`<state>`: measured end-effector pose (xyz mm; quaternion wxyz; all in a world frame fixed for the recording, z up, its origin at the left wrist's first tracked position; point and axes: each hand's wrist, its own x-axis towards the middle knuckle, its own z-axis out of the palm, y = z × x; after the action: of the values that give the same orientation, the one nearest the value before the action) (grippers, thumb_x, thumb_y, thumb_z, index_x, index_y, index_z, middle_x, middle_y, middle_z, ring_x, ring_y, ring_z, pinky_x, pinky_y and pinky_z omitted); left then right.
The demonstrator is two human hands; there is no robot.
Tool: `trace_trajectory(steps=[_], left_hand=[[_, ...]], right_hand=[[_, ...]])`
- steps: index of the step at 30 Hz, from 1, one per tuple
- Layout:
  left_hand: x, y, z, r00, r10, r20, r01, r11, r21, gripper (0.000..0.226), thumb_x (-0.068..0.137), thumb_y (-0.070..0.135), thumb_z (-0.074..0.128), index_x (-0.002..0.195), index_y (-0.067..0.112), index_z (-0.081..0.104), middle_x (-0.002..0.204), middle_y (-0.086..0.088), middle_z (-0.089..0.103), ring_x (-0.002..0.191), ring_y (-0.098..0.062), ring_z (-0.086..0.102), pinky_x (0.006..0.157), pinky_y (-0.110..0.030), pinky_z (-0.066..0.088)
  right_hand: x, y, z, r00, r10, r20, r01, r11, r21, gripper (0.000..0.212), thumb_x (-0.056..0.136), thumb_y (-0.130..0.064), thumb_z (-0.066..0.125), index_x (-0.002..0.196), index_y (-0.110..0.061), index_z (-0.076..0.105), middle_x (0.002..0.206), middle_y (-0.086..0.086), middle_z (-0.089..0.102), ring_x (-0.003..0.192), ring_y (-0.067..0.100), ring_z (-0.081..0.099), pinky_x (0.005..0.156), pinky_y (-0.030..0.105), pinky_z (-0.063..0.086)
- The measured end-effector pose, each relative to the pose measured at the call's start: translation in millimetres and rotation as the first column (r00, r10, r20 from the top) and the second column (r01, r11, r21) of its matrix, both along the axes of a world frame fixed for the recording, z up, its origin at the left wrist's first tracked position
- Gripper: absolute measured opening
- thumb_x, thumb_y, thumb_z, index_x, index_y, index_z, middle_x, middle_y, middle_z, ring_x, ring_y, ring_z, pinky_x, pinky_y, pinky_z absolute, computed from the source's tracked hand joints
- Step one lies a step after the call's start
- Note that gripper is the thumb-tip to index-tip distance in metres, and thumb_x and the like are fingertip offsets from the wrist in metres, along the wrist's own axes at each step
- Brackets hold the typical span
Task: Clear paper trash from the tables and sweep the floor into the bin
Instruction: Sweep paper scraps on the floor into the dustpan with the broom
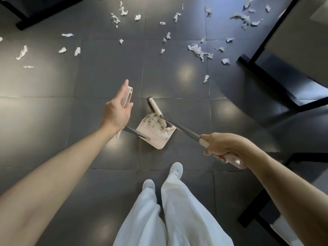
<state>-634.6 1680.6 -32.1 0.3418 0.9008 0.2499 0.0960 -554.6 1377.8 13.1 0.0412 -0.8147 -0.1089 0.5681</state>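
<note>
Between hands, dustpan [157, 139] with paper scraps [153, 121]; left hand [117, 111] pinches dustpan handle [128, 96]; right hand [225, 148] grips broom [184, 129].

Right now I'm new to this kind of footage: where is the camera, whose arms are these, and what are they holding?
No machine here: one camera on a person's head looks down at their own arms and legs. The left hand holds the long handle of a cream dustpan on the dark floor. The right hand grips a broom, its head at the pan's mouth. Torn paper scraps lie in the pan and scattered across the floor ahead.
</note>
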Motion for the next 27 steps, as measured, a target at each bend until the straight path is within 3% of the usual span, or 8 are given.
trace_trajectory(steps=[6,10,14,22,25,27], left_hand=[[34,-7,10,1.000,-0.023,0.007,0.023,0.999,0.028,0.071,0.087,0.007,0.064,0.148,0.027,0.033,0.132,0.002,0.057,0.110,-0.029,0.060,0.084,-0.010,0.033],[63,-10,19,0.999,-0.031,0.039,0.031,0.999,0.016,0.070,0.088,0.008,0.062,0.148,0.029,0.032,0.125,0.017,0.053,0.113,-0.025,0.059,0.085,-0.005,0.032],[108,-7,22,0.993,-0.065,0.096,0.063,0.998,0.028,0.071,0.087,0.009,0.063,0.147,0.031,0.033,0.119,0.021,0.051,0.109,-0.025,0.062,0.085,-0.006,0.033],[204,12,15,0.985,-0.126,0.119,0.131,0.991,-0.037,0.072,0.087,0.010,0.063,0.146,0.036,0.032,0.130,0.007,0.058,0.114,-0.021,0.060,0.091,-0.013,0.037],[251,23,13,0.979,-0.177,0.100,0.184,0.981,-0.063,0.071,0.088,0.009,0.063,0.147,0.035,0.033,0.131,0.008,0.058,0.114,-0.015,0.059,0.088,-0.002,0.032],[282,30,12,0.973,-0.215,0.089,0.221,0.974,-0.059,0.071,0.088,0.009,0.063,0.147,0.035,0.033,0.128,0.009,0.059,0.108,-0.010,0.056,0.082,0.004,0.026]], right_hand=[[27,-27,24,0.974,-0.221,-0.052,0.225,0.969,0.104,0.045,0.092,-0.011,0.055,0.134,-0.026,0.045,0.061,0.006,0.049,0.040,0.014,0.042,0.040,0.023,0.039],[49,-35,42,0.961,-0.278,-0.002,0.275,0.949,0.153,0.047,0.093,-0.012,0.055,0.135,-0.029,0.044,0.058,0.006,0.049,0.038,0.014,0.042,0.039,0.022,0.039],[76,-40,61,0.941,-0.331,0.077,0.311,0.929,0.199,0.049,0.093,-0.015,0.057,0.138,-0.028,0.042,0.055,0.004,0.050,0.034,0.012,0.043,0.039,0.023,0.040],[156,-30,67,0.846,-0.499,0.187,0.450,0.857,0.252,0.050,0.090,-0.016,0.060,0.136,-0.026,0.044,0.052,0.005,0.052,0.043,0.019,0.047,0.043,0.028,0.044],[194,-12,53,0.799,-0.536,0.271,0.491,0.843,0.218,0.053,0.088,-0.016,0.060,0.136,-0.031,0.043,0.051,0.002,0.054,0.036,0.014,0.047,0.040,0.023,0.041],[219,1,41,0.756,-0.561,0.337,0.527,0.827,0.193,0.047,0.087,-0.013,0.055,0.131,-0.028,0.047,0.063,0.004,0.058,0.036,0.013,0.049,0.034,0.016,0.035]])
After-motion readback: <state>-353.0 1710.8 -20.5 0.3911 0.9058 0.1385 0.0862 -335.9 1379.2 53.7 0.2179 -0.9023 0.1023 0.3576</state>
